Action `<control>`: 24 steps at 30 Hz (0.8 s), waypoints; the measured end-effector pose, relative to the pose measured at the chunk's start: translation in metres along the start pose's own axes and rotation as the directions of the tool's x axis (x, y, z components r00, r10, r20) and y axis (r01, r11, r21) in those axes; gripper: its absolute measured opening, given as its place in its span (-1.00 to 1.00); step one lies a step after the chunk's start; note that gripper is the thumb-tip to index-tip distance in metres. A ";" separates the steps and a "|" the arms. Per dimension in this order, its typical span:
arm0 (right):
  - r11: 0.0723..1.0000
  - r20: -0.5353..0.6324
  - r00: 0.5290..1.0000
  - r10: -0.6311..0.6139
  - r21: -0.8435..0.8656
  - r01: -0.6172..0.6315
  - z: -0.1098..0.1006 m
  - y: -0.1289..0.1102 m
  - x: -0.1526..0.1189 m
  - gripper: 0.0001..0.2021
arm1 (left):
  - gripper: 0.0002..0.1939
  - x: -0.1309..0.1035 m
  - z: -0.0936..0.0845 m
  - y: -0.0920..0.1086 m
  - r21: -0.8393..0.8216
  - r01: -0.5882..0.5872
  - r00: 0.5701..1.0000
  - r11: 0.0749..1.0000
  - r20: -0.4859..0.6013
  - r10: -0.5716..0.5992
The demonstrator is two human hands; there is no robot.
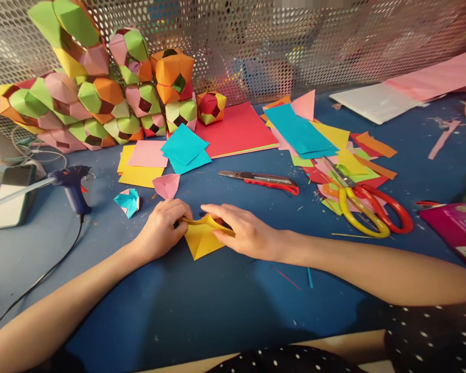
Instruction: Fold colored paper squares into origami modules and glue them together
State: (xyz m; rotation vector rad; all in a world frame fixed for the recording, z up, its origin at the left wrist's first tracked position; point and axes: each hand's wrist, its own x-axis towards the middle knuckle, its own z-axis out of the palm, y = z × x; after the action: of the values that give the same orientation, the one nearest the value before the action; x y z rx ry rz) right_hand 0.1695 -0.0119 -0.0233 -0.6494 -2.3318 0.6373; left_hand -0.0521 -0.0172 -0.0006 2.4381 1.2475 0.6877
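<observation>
A yellow paper square (202,241) with crease lines lies on the blue table between my hands. My left hand (162,228) pinches its upper left edge with curled fingers. On the other side, my right hand (244,228) grips the right edge between thumb and fingers. The paper's far edge is raised and partly hidden by my fingers. Just beyond my left hand sits a folded pink paper piece (166,185). To its left is a blue and pink folded unit (128,202). A red-handled utility knife (262,180) lies beyond my right hand.
Folded paper balls (101,98) are stacked against a perforated metal screen (236,46). A glue gun (73,189) and a phone (13,194) are at left. Scissors (363,204) rest on paper scraps at right. Blue squares (184,147) and a red sheet (241,127) lie behind.
</observation>
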 end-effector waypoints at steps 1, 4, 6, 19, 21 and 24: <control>0.999 0.016 1.000 -0.004 -0.033 0.004 0.001 0.001 -0.001 -0.52 | -0.80 -0.001 -0.001 -0.001 0.004 -0.050 0.999 0.999 0.017 0.050; 0.991 0.075 0.996 -0.049 -0.123 0.058 0.001 0.001 -0.001 -0.53 | -0.72 -0.003 -0.004 -0.003 0.014 -0.197 0.976 0.980 0.095 0.194; 0.980 0.090 0.992 -0.087 -0.170 0.101 0.000 0.000 -0.001 -0.53 | -0.70 -0.004 -0.006 -0.003 0.018 -0.264 0.957 0.964 0.133 0.259; 0.841 0.161 0.954 -0.252 -0.452 0.298 -0.006 -0.005 0.002 -0.74 | -0.84 0.003 -0.019 -0.002 0.209 -0.531 0.822 0.821 0.363 0.439; 0.788 0.201 0.942 -0.270 -0.516 0.336 -0.010 -0.011 0.003 -0.77 | -0.83 0.002 -0.022 -0.002 0.257 -0.533 0.823 0.806 0.378 0.424; 0.763 0.257 0.938 -0.233 -0.549 0.340 -0.017 -0.019 0.003 -0.74 | -0.80 0.001 -0.026 -0.002 0.323 -0.506 0.843 0.800 0.378 0.381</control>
State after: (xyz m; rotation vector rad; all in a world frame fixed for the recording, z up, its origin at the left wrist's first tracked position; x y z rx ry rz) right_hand 0.1736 -0.0196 0.0008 -0.4819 -2.7338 -0.2071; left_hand -0.0676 -0.0137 0.0201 3.0957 0.7449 0.1412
